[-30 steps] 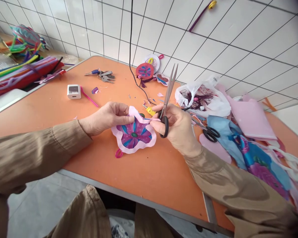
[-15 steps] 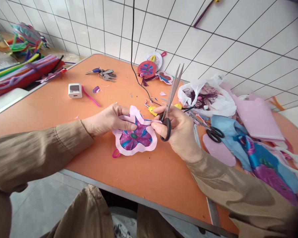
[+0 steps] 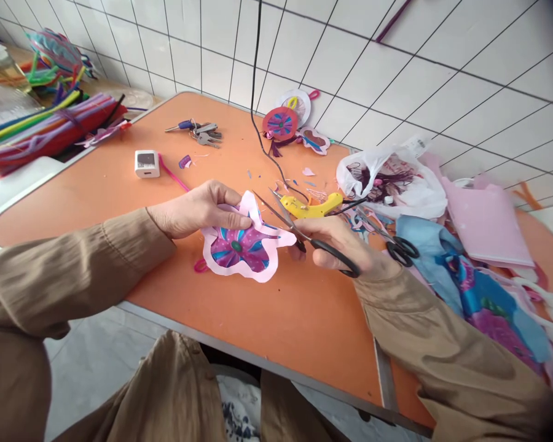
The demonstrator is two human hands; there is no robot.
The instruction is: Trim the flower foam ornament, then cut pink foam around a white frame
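My left hand (image 3: 207,210) pinches the upper left of a flower-shaped craft piece (image 3: 240,250), purple and blue fabric with a pale pink border. A narrow pink strip sticks out from its right side. A magenta loop (image 3: 201,265) shows at its lower left. Black-handled scissors (image 3: 299,232) are in my right hand (image 3: 334,239), fingers in the handles. The blades are parted and point up and left, close to the pink strip; whether they touch it I cannot tell. Just behind lies a yellow glue gun (image 3: 311,205) with a black cord.
Keys (image 3: 205,132) and a white charger cube (image 3: 146,164) lie at the back left. Finished-looking ornaments (image 3: 281,124) lean near the tiled wall. A white plastic bag (image 3: 419,190), second scissors (image 3: 402,250) and blue fabric (image 3: 424,242) crowd the right. Pipe cleaners (image 3: 59,129) are heaped far left.
My right hand has let go of the pink strip and swung the scissors from upright to pointing left, with the blades now parted. The craft piece has shifted slightly left.
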